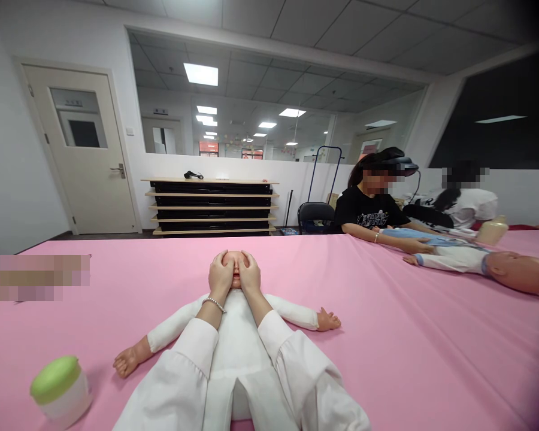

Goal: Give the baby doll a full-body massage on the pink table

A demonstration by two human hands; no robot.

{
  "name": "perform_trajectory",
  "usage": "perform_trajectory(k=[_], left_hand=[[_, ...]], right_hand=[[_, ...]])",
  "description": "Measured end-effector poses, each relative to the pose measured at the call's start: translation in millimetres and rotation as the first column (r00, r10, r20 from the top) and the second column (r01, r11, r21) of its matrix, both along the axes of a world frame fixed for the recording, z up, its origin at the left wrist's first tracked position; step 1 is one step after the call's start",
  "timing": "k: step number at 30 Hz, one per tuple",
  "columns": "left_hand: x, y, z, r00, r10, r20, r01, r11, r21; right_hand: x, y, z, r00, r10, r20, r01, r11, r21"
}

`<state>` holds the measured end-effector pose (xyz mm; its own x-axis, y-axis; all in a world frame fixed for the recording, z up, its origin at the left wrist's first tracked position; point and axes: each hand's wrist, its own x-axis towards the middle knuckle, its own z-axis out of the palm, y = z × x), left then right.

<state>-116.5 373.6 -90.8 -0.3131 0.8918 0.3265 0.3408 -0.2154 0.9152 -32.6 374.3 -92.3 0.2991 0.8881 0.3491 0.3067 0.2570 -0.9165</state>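
Observation:
Both my hands cup the face of a baby doll (236,266), which lies on its back with its head away from me. My left hand (220,276) wears a beaded bracelet (214,304) and covers the doll's left side of the face from my view. My right hand (250,272) presses on the other side, and the fingertips of both hands meet over the nose. Only the doll's lips show between my palms. The doll wears a white gown (233,341), and my white sleeves hide much of it. A round jar with a green lid (60,390) stands near my left hand's side.
A pink cloth covers the table (395,353). At its far right, a person in a black T-shirt (368,209) has both hands on a second doll (516,270). Another person (465,203) and a cream bottle (491,230) stand beyond. A pixelated patch (33,276) covers the left edge.

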Motion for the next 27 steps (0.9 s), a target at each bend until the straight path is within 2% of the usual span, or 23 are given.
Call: perform_trajectory(k=[12,22,27], left_hand=[[0.5,0.5,-0.8,1.000,0.012,-0.014,-0.012,1.000,0.005],[1.0,-0.9,3.1,0.999,0.019,0.039,-0.017,0.999,-0.035],[-0.1,-0.1,0.5,1.000,-0.003,0.024,0.003,1.000,0.001]], right_hand=[[-0.5,-0.7,1.2,1.000,0.010,-0.027,-0.010,1.000,-0.001],[-0.3,2.5,0.3,0.999,-0.028,-0.035,0.027,0.999,-0.023],[0.1,5.0,-3.9,1.000,-0.012,-0.027,0.013,1.000,0.026]])
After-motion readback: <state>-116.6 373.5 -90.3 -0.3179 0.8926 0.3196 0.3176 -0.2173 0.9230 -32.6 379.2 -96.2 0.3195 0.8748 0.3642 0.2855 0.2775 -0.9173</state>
